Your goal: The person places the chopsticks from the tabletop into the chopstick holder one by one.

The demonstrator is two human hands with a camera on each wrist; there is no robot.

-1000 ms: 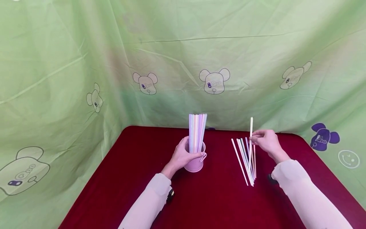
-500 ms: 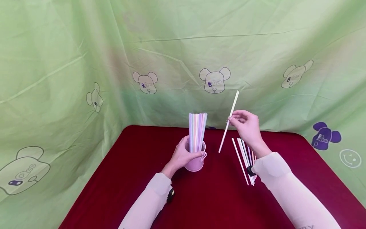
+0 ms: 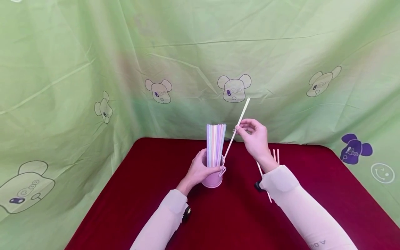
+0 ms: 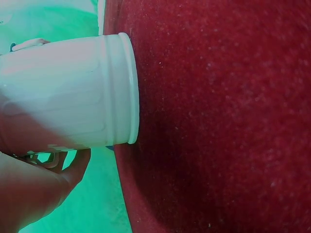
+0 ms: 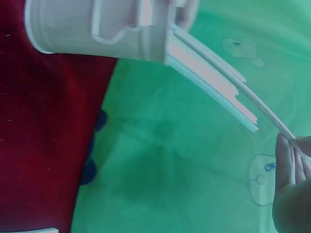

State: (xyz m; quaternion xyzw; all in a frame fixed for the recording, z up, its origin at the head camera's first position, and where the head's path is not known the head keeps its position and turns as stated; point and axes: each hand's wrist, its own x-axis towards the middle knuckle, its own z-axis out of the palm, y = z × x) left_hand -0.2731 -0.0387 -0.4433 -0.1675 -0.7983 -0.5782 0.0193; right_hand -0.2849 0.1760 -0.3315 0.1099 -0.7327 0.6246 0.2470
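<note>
My left hand (image 3: 199,167) grips a small pink bucket (image 3: 212,181) with side handles, its thumb along the near side. Upright in the bucket is a tight bundle of pastel drinking straws (image 3: 214,144) in lilac, blue, pink and cream. A pale yellow straw (image 3: 244,111) is pinched between the thumb and fingers of my right hand (image 3: 255,139). It slants down to the left, and its lower end reaches the bucket's right rim. In the right wrist view this straw (image 5: 252,100) runs into the bucket's mouth beside the bundle.
A red cloth (image 3: 150,180) covers the table. Several loose straws (image 3: 259,169) lie on it at the right, partly hidden under my right forearm. Green fabric (image 3: 187,41) printed with bear heads hangs behind and to the left of the table.
My right hand has lifted the pale yellow straw off the loose pile and carried it left, its lower end now at the bucket's rim. The left hand and bucket have stayed in place.
</note>
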